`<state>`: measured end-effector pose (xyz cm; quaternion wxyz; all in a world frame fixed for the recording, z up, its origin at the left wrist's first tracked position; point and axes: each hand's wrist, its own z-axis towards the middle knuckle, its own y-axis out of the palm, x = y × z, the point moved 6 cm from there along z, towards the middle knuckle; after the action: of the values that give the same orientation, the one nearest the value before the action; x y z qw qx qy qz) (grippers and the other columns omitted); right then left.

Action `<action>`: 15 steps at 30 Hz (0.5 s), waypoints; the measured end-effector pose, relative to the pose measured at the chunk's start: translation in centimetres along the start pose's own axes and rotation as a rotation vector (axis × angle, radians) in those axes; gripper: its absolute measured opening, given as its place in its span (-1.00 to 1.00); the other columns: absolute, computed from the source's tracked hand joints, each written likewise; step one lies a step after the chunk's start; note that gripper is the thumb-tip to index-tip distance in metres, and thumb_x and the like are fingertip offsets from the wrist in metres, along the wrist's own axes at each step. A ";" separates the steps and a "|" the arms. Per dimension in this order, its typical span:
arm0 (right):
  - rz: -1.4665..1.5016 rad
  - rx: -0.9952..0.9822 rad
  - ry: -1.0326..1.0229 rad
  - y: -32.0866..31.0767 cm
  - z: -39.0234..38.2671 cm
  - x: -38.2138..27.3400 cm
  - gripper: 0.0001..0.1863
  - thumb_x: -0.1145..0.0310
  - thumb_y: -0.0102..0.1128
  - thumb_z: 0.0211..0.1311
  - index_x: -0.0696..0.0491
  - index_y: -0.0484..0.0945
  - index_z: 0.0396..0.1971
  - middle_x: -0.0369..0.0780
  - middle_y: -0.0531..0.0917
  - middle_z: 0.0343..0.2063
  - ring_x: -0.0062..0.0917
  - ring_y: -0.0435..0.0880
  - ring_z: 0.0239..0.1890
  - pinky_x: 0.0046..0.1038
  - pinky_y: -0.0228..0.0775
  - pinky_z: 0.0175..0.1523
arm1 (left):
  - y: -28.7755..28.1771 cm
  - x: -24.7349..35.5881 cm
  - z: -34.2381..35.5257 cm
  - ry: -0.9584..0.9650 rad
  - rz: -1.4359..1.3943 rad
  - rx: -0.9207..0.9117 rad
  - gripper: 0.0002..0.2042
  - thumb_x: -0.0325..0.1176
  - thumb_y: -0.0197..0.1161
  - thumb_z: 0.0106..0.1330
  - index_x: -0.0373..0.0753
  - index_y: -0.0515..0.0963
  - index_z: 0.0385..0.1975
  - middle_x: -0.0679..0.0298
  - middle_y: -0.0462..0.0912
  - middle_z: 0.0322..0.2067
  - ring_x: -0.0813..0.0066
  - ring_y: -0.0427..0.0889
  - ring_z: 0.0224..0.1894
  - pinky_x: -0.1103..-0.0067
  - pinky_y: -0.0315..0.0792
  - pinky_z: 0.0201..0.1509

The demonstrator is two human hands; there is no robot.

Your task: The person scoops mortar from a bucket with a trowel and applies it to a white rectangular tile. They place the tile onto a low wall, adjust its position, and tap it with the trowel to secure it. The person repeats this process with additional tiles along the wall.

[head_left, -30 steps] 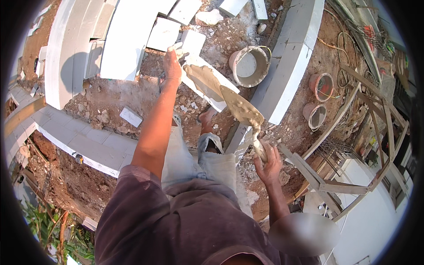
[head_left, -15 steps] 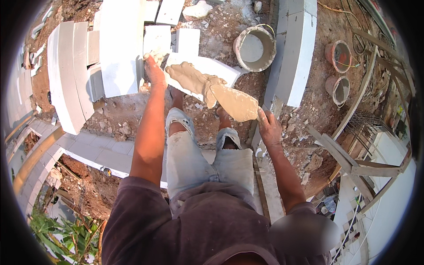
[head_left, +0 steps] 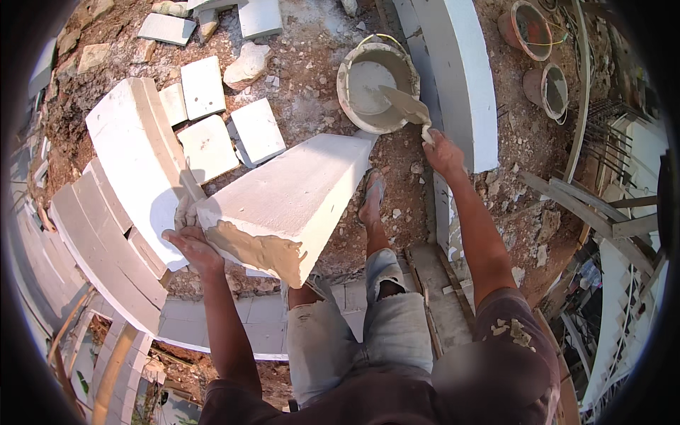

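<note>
My left hand (head_left: 195, 248) grips the near left end of a long white block (head_left: 287, 188), its fingertips coated in pale grey. Pasty mortar (head_left: 255, 244) covers the block's narrow face toward me, and the block slants away up to the right. My right hand (head_left: 444, 152) is closed on the handle of a mortar-smeared trowel (head_left: 404, 106), whose blade reaches into a grey-crusted bucket (head_left: 354, 85) beyond the block's far end.
Stacked white blocks (head_left: 124, 134) stand at the left, smaller pieces (head_left: 251, 131) lie on rubble ground. A block wall (head_left: 464, 85) runs along the right. Beyond it are two buckets (head_left: 516, 32), wooden boards (head_left: 574, 212) and steel rebar (head_left: 598, 134). My sandalled foot (head_left: 372, 191) is below.
The block has turned, so its mortar-covered face, earlier upward, now faces me. My left hand has moved down; my right hand has carried the trowel forward from the mortar into the bucket.
</note>
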<state>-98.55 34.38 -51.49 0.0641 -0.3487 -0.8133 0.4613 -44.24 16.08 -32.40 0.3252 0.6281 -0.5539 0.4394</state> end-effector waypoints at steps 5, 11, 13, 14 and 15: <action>-0.308 0.048 -0.054 3.7 14.3 -2.3 -0.66 0.28 0.09 0.22 -0.04 0.56 -0.01 -0.15 0.63 -0.03 -0.16 0.67 0.01 -0.13 0.54 0.03 | -2.5 -0.6 1.8 -0.021 0.023 -0.144 -0.07 0.44 -0.26 0.37 -0.45 0.26 0.30 0.08 0.66 -0.13 0.41 0.64 -0.07 0.46 0.56 0.05; -0.315 -0.010 -0.158 10.4 18.8 -1.6 -0.68 0.27 0.05 0.27 -0.05 0.59 -0.02 -0.12 0.69 -0.20 -0.22 0.70 -0.08 -0.19 0.56 0.01 | -2.0 0.2 3.5 -0.004 0.132 -0.064 -0.06 0.43 -0.16 0.35 -0.47 0.25 0.31 0.26 0.61 -0.35 0.58 0.61 -0.28 0.56 0.57 -0.10; -0.303 -0.160 -0.170 11.5 17.7 -2.2 -0.67 0.22 0.09 0.24 -0.03 0.61 -0.05 -0.11 0.69 -0.15 -0.23 0.69 -0.05 -0.21 0.54 0.05 | -3.7 0.2 3.9 -0.013 0.149 -0.042 -0.04 0.46 -0.16 0.33 -0.45 0.23 0.33 0.25 0.60 -0.34 0.58 0.59 -0.30 0.59 0.55 -0.14; -0.291 -0.222 -0.167 11.5 16.9 -2.3 -0.68 0.19 0.12 0.21 -0.02 0.64 -0.09 -0.09 0.69 -0.11 -0.23 0.68 -0.02 -0.22 0.53 0.08 | -4.1 0.1 4.0 -0.021 0.148 -0.036 -0.01 0.48 -0.16 0.31 -0.43 0.21 0.36 0.21 0.61 -0.31 0.56 0.59 -0.30 0.62 0.54 -0.17; -0.278 -0.281 -0.164 11.6 16.6 -2.3 -0.68 0.16 0.15 0.19 -0.02 0.66 -0.13 -0.08 0.68 -0.06 -0.23 0.67 0.01 -0.23 0.52 0.11 | -4.5 0.0 4.2 -0.028 0.147 -0.029 0.01 0.51 -0.16 0.28 -0.40 0.19 0.38 0.18 0.62 -0.27 0.54 0.58 -0.29 0.64 0.54 -0.19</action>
<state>-97.98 25.04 -69.58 0.0113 -0.1997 -0.9125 0.3568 -39.06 13.08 -33.72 0.2935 0.5871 -0.6092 0.4450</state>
